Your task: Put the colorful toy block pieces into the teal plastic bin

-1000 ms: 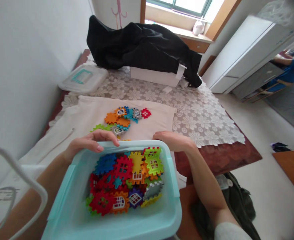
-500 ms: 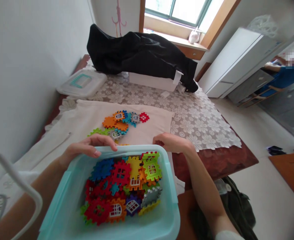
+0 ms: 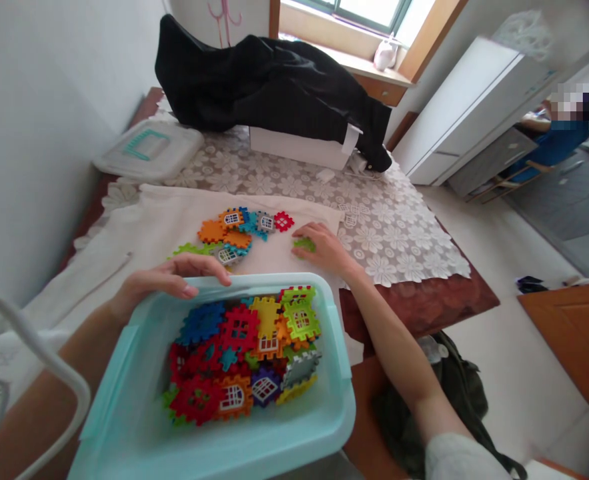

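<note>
My left hand (image 3: 174,277) is closed over the far rim of a pale turquoise plastic bin (image 3: 139,427). Inside the bin lie interlocking plastic building pieces, among them a red one (image 3: 197,401), a blue one (image 3: 203,323) and a yellow-green one (image 3: 301,318) with a window pattern. Beyond the bin, my right hand (image 3: 324,247) has its fingers around a light green building piece (image 3: 304,245), low over the cream cloth (image 3: 274,263). To the left of that hand, more pieces lie in a loose cluster, including an orange one (image 3: 211,231), a grey window piece (image 3: 265,222) and a red one (image 3: 283,221).
A lace tablecloth (image 3: 394,250) covers the table. Black fabric (image 3: 274,87) drapes over a white box (image 3: 294,147) at the back. A clear lid (image 3: 149,150) lies at the left. A white cable (image 3: 34,347) arcs at the near left. A person in blue (image 3: 557,150) sits far right.
My right hand has moved forward from beside the bin's far corner to the cloth, and a light green piece now shows in its fingers. My left hand stays on the rim.
</note>
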### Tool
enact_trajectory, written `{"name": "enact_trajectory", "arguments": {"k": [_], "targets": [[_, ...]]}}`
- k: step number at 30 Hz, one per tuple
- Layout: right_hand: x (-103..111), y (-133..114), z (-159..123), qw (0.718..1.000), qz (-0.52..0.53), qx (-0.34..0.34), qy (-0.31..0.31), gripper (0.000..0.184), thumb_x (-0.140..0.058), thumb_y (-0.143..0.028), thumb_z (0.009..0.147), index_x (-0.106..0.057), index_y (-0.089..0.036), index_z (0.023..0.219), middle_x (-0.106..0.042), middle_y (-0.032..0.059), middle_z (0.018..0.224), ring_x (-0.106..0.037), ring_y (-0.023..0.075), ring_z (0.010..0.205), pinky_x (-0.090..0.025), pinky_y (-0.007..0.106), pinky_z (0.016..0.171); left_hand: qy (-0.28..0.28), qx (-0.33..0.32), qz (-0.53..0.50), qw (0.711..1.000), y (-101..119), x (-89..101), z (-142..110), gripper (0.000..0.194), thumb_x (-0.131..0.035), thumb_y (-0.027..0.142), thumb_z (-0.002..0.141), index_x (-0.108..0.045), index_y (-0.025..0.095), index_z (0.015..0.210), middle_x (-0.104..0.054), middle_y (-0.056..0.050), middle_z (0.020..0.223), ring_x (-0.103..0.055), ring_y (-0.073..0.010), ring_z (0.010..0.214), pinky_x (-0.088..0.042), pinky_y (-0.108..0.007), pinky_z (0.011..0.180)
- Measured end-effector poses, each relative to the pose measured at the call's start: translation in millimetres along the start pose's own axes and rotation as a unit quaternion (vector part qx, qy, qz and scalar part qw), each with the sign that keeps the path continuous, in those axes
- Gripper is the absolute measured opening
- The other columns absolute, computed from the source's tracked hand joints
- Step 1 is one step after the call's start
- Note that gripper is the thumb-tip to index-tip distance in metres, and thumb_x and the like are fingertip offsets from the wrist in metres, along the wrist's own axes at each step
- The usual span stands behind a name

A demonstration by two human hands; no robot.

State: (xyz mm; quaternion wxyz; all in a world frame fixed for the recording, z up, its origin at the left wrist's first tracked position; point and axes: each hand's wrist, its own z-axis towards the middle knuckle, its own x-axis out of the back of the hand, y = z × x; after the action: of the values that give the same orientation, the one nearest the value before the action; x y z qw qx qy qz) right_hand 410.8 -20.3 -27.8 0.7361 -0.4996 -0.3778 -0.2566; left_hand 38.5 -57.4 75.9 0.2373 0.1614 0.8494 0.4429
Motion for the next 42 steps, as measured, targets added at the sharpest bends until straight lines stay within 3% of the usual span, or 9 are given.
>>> {"name": "enact_trajectory", "arguments": {"k": [3, 9, 14, 20, 26, 29, 32, 36, 42], "targets": [[-6, 5, -2, 0.998, 0.000, 0.049, -0.033, 0.023, -0.082, -0.025, 0.103, -0.082, -0.024, 0.126, -0.079, 0.0121, 0.133, -0.074, 0.0305, 0.125, -0.059, 0.047, 0.115, 0.007, -0.012, -0.005, 1.000, 0, -2.9, 0, 0.029, -0.083, 0.020, 0.061, -0.097, 0.023, 0.087, -0.090, -0.006, 0.100, -0.078, -0.0291, 0.094, -0.056, -0.029, 0.084], [-18, 8, 6, 0.995, 0.045, 0.068, 0.054, 0.040, -0.066, -0.014, 0.104, -0.078, -0.024, 0.142, -0.077, 0.0141, 0.146, -0.073, 0.0301, 0.140, -0.057, 0.048, 0.126, -0.001, -0.038, -0.008, 0.999, 0, -6.1, 1, 0.029, -0.082, 0.020, 0.062, -0.097, 0.023, 0.086, -0.091, -0.007, 0.100, -0.077, -0.0298, 0.091, -0.057, -0.030, 0.080], [-38, 2, 32, 0.997, 0.014, 0.053, 0.059, 0.064, -0.068, -0.025, 0.109, -0.057, -0.022, 0.172, -0.057, 0.0186, 0.180, -0.049, 0.0349, 0.172, -0.039, 0.058, 0.145, 0.000, -0.033, -0.006, 0.999, -3, -1.4, 3, 0.031, -0.082, 0.021, 0.062, -0.097, 0.023, 0.088, -0.091, -0.008, 0.101, -0.078, -0.0284, 0.090, -0.058, -0.029, 0.081], [-45, -9, 33, 0.998, -0.047, 0.035, 0.028, 0.033, -0.063, -0.031, 0.115, -0.074, -0.020, 0.145, -0.072, 0.0199, 0.150, -0.066, 0.0345, 0.146, -0.054, 0.056, 0.131, -0.002, -0.036, -0.013, 0.999, -4, -0.9, 2, 0.029, -0.084, 0.021, 0.062, -0.097, 0.022, 0.088, -0.091, -0.008, 0.100, -0.079, -0.0287, 0.092, -0.058, -0.028, 0.082], [-38, -12, 23, 0.996, -0.032, 0.081, -0.008, 0.060, -0.066, -0.029, 0.113, -0.054, -0.024, 0.172, -0.057, 0.0176, 0.178, -0.049, 0.0350, 0.169, -0.039, 0.059, 0.144, -0.002, -0.030, -0.001, 1.000, -4, 1.3, 5, 0.031, -0.083, 0.022, 0.061, -0.098, 0.023, 0.088, -0.091, -0.007, 0.100, -0.078, -0.0286, 0.089, -0.058, -0.028, 0.081], [-36, -12, 24, 0.997, -0.013, 0.075, -0.012, 0.055, -0.067, -0.036, 0.115, -0.058, -0.027, 0.168, -0.069, 0.0157, 0.161, -0.058, 0.0340, 0.156, -0.045, 0.057, 0.138, -0.002, -0.037, 0.003, 0.999, -4, 3.3, 6, 0.030, -0.084, 0.022, 0.061, -0.098, 0.024, 0.088, -0.092, -0.007, 0.101, -0.078, -0.0279, 0.092, -0.059, -0.027, 0.082], [-35, -12, 24, 0.998, -0.029, 0.048, 0.007, 0.045, -0.068, -0.030, 0.112, -0.066, -0.024, 0.157, -0.074, 0.0158, 0.145, -0.063, 0.0349, 0.143, -0.051, 0.054, 0.128, -0.009, -0.022, -0.011, 1.000, -5, 3.9, 6, 0.032, -0.087, 0.023, 0.060, -0.098, 0.023, 0.090, -0.092, -0.007, 0.101, -0.080, -0.0281, 0.092, -0.061, -0.028, 0.085], [-33, -13, 23, 0.998, -0.051, 0.043, 0.002, 0.052, -0.065, -0.023, 0.110, -0.063, -0.024, 0.162, -0.073, 0.0145, 0.139, -0.065, 0.0340, 0.135, -0.051, 0.052, 0.125, -0.031, 0.003, -0.054, 0.998, -6, 1.2, 4, 0.031, -0.089, 0.026, 0.064, -0.097, 0.024, 0.093, -0.093, -0.008, 0.102, -0.083, -0.0312, 0.090, -0.065, -0.035, 0.085], [-34, -13, 24, 0.998, -0.057, 0.033, -0.006, 0.048, -0.073, -0.039, 0.108, -0.070, -0.025, 0.153, -0.077, 0.0135, 0.132, -0.069, 0.0350, 0.127, -0.055, 0.051, 0.116, -0.038, -0.037, -0.048, 0.997, -5, -3.4, 1, 0.033, -0.086, 0.021, 0.062, -0.097, 0.020, 0.093, -0.092, -0.005, 0.099, -0.080, -0.0248, 0.088, -0.060, -0.029, 0.084]]}}
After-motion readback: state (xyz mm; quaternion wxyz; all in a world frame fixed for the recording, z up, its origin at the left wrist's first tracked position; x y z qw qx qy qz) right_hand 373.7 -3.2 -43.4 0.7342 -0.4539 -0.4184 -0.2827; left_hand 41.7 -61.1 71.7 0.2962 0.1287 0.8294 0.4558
